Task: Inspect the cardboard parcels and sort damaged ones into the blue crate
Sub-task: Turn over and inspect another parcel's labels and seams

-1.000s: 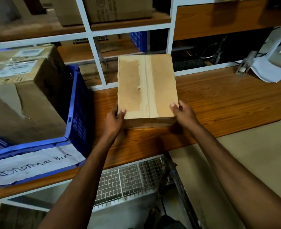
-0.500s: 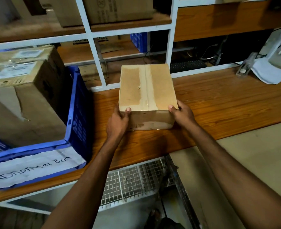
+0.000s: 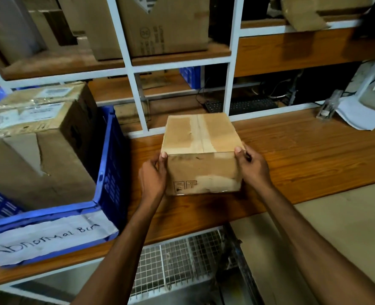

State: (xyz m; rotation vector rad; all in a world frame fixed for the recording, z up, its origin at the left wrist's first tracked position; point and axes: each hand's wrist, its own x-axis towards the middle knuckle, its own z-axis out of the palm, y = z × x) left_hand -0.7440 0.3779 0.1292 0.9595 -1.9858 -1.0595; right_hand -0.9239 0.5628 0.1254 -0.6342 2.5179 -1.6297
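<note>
A small taped cardboard parcel [image 3: 201, 155] rests on the wooden bench [image 3: 303, 155], its near side face turned toward me. My left hand [image 3: 152, 179] grips its left side and my right hand [image 3: 251, 166] grips its right side, thumbs at the top edge. The blue crate [image 3: 111, 172], labelled "Abnormal Bin" on a paper strip, stands at the left. A large torn cardboard box [image 3: 39, 155] fills the crate.
A white shelf frame [image 3: 136, 93] rises behind the bench, with cardboard boxes [image 3: 160, 25] on the shelf above. A keyboard [image 3: 243, 105] lies behind the frame. Papers [image 3: 358, 115] and a tape dispenser [image 3: 327, 106] sit at the far right. A wire mesh rack [image 3: 182, 260] is below the bench.
The parcel has tipped back from showing mostly its taped top to resting flat, so its near side face now shows. Both hands stayed on its sides and slid lower.
</note>
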